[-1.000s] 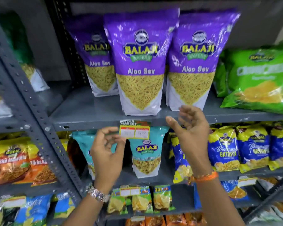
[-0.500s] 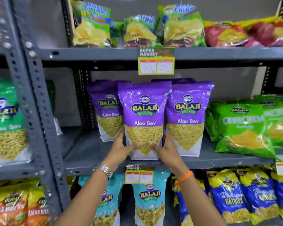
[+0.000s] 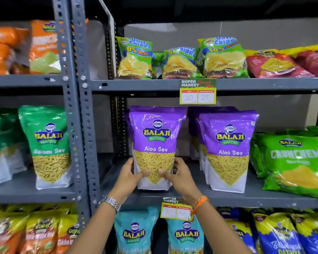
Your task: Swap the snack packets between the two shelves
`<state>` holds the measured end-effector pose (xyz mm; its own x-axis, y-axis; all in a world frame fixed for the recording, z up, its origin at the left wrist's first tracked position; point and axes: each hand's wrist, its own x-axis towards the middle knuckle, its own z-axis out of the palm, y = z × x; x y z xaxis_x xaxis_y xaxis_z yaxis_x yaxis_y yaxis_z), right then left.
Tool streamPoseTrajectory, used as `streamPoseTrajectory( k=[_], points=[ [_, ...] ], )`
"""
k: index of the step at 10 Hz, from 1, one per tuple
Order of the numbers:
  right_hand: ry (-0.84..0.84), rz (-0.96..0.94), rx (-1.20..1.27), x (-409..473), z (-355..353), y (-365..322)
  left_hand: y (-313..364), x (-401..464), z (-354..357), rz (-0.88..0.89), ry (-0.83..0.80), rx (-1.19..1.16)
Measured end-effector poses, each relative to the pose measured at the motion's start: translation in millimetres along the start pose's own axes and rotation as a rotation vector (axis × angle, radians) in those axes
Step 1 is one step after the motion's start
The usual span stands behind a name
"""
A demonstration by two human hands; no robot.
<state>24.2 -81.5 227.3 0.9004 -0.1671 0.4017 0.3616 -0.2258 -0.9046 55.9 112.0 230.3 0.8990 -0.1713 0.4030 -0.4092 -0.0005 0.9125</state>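
Note:
A purple Aloo Sev packet (image 3: pixel 155 140) stands upright on the middle grey shelf (image 3: pixel 246 199). My left hand (image 3: pixel 128 175) grips its lower left side and my right hand (image 3: pixel 178 176) its lower right side, thumbs on the front. More purple Aloo Sev packets (image 3: pixel 228 151) stand to the right and behind. On the shelf below, teal Balaji packets (image 3: pixel 134 233) stand under my forearms.
Uncle Chipps bags (image 3: pixel 136 59) and red packets (image 3: pixel 275 65) fill the top shelf. Green Crunchem bags (image 3: pixel 297 162) lie at the right. A green Ratlami Sev packet (image 3: pixel 50 143) stands in the left bay beyond the perforated upright (image 3: pixel 81 125). Price tags (image 3: pixel 197 92) hang from shelf edges.
Both hands rose from in front of the lower shelf to the middle shelf and closed on the front purple packet. The view tilted upward, showing the top shelf.

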Motion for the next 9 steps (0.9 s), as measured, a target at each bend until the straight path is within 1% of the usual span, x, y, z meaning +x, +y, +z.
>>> streamPoseTrajectory(
  k=[2, 3, 7, 8, 9],
  points=[
    [-0.063, 0.008, -0.009, 2, 36, -1, -13, -8, -30, -0.036, 0.06, 0.033],
    [-0.063, -0.002, -0.029, 2, 45, -2, -18, -10, -37, -0.026, 0.075, 0.027],
    [-0.122, 0.028, -0.058, 2, 52, -8, -18, -11, -41, -0.063, 0.075, 0.023],
    [-0.149, 0.054, -0.072, -2, 52, -10, -16, -14, -40, -0.072, 0.099, 0.025],
    [-0.095, 0.041, -0.004, -5, 45, -18, -22, -16, -36, -0.028, 0.216, 0.083]
  ],
)
